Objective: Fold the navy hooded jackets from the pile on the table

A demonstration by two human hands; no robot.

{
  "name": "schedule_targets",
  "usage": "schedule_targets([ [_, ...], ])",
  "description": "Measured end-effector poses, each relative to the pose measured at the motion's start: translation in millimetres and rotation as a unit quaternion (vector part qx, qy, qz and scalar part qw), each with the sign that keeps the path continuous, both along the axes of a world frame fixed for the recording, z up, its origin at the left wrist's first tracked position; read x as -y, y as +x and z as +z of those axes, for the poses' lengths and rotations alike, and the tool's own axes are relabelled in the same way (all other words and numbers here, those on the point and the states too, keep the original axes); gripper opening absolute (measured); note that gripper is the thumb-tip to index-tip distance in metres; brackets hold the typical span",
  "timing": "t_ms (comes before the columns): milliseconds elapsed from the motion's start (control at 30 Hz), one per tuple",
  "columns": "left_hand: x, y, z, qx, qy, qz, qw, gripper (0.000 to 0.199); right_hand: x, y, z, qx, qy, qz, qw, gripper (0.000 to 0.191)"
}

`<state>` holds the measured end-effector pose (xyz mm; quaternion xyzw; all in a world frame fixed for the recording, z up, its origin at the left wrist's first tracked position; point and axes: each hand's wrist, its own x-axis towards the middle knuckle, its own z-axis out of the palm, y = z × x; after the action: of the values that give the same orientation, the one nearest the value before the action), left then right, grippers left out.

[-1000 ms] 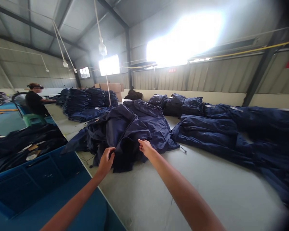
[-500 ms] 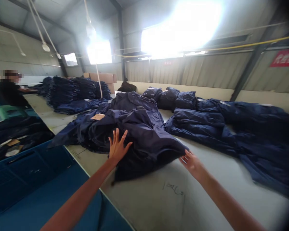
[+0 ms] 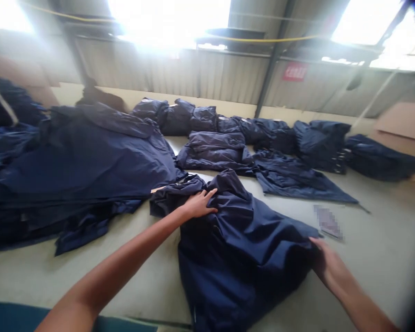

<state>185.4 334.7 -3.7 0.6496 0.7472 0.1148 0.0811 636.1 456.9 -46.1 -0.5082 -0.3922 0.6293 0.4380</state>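
A dark navy garment (image 3: pixel 242 244) lies spread and rumpled across the pale table, its lower part reaching the bottom of the view. My left hand (image 3: pixel 201 203) rests on its upper part with the fingers stretched out over the cloth. At the garment's right edge, my right hand (image 3: pixel 327 260) pinches the fabric; its fingertips are partly hidden by the cloth. To the left is a large pile of similar navy garments (image 3: pixel 90 157), layered and loose. A small tan tag (image 3: pixel 158 189) shows at the garment's upper left corner.
Folded navy bundles (image 3: pixel 204 119) line the far side of the table (image 3: pixel 131 281). A folded stack (image 3: pixel 214 150) and a spread garment (image 3: pixel 300 180) lie closer. Right of the garment is a blurred flat item (image 3: pixel 328 221). A cardboard box (image 3: pixel 404 122) stands far right.
The view has swung right. The garment under my hands has come away from the pile to the right, with my right hand holding its edge and my left hand on top.
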Motion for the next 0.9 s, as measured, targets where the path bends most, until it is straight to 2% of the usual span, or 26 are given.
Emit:
schedule_targets([
  [67,-15,18,-2.8,-0.003,0.017,-0.009,1.000,0.091,-5,-2,10.9,-0.037,-0.049,0.032,0.998,0.019],
  [133,-28,28,-2.8,-0.001,0.027,-0.014,1.000,0.064,-15,-11,20.4,-0.055,-0.104,0.063,0.991,0.015],
  [200,-42,32,2.4,0.004,0.053,-0.008,0.999,0.034,-29,-23,31.0,-0.053,-0.121,0.036,0.991,0.012],
  [233,-48,33,7.0,0.005,0.074,0.002,0.997,0.028,-36,-29,37.9,-0.048,-0.097,-0.008,0.994,0.014],
  [267,-53,32,12.4,0.005,0.099,0.019,0.995,0.027,-42,-35,46.5,-0.046,-0.052,-0.064,0.996,0.017],
  [333,-56,27,22.9,0.015,0.181,0.064,0.981,0.031,-50,-48,69.0,-0.045,0.095,-0.164,0.981,0.024],
  [367,-52,22,26.9,0.029,0.235,0.087,0.968,0.032,-51,-54,82.4,-0.037,0.183,-0.189,0.964,0.026],
  [433,-32,6,30.7,0.070,0.324,0.112,0.937,0.028,-39,-69,109.7,0.012,0.360,-0.173,0.917,0.026],
  [467,-15,-6,30.9,0.092,0.335,0.105,0.932,0.024,-27,-77,121.4,0.045,0.441,-0.131,0.887,0.023],
  [500,6,-20,30.8,0.113,0.314,0.083,0.939,0.023,-11,-87,130.5,0.080,0.512,-0.064,0.853,0.019],
  [533,29,-37,31.0,0.128,0.259,0.051,0.956,0.025,9,-98,136.1,0.105,0.572,0.023,0.814,0.019],
  [600,76,-70,34.9,0.171,0.109,-0.017,0.979,0.045,54,-121,135.2,0.145,0.631,0.270,0.713,0.037],
  [633,98,-84,38.7,0.192,0.077,-0.007,0.978,0.051,76,-132,129.2,0.159,0.636,0.383,0.651,0.045],
  [667,116,-94,43.3,0.193,0.080,0.030,0.978,0.052,98,-142,120.8,0.171,0.626,0.475,0.594,0.050],
  [700,129,-98,48.0,0.186,0.097,0.075,0.975,0.051,116,-150,111.3,0.179,0.611,0.542,0.548,0.052],
  [733,138,-96,52.1,0.176,0.122,0.116,0.970,0.049,130,-154,102.2,0.181,0.593,0.588,0.520,0.053],
  [767,143,-89,55.0,0.169,0.143,0.140,0.965,0.047,140,-154,94.6,0.175,0.571,0.619,0.511,0.056],
  [800,142,-76,56.7,0.168,0.153,0.142,0.963,0.046,145,-152,89.5,0.162,0.546,0.637,0.520,0.059],
  [833,137,-59,57.3,0.174,0.153,0.125,0.965,0.044,144,-146,86.8,0.146,0.520,0.638,0.548,0.058],
  [900,115,-18,56.4,0.180,0.151,0.062,0.970,0.040,129,-131,85.6,0.134,0.485,0.575,0.645,0.045],
])
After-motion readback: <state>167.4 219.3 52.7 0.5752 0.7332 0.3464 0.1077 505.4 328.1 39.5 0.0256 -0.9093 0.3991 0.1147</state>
